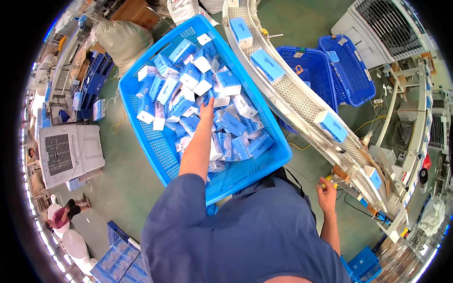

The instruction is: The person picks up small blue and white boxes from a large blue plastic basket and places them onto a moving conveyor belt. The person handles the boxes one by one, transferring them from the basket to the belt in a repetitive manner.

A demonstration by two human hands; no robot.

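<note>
the wearer's left hand [206,109] reaches over the middle of a large light-blue plastic basket [158,146], fingers at a heap of small blue-and-white packs [231,123] inside it; the fingers are foreshortened, so how widely they spread, and whether they grip a pack, is unclear. the right hand [326,191] hangs outside the basket, off its lower right corner, fingers bent; whether it has hold of anything is unclear. the heaped packs lie at many angles, some on end, mostly in the middle of the basket. to the basket's right, a curved conveyor [299,100] carries a spaced row of more packs. farther right of the basket, past the conveyor, stand two darker blue baskets [318,70]. left of the light-blue basket is a white machine [87,148] with a dark grille; at its upper left, a bulging pale sack [123,43].
</note>
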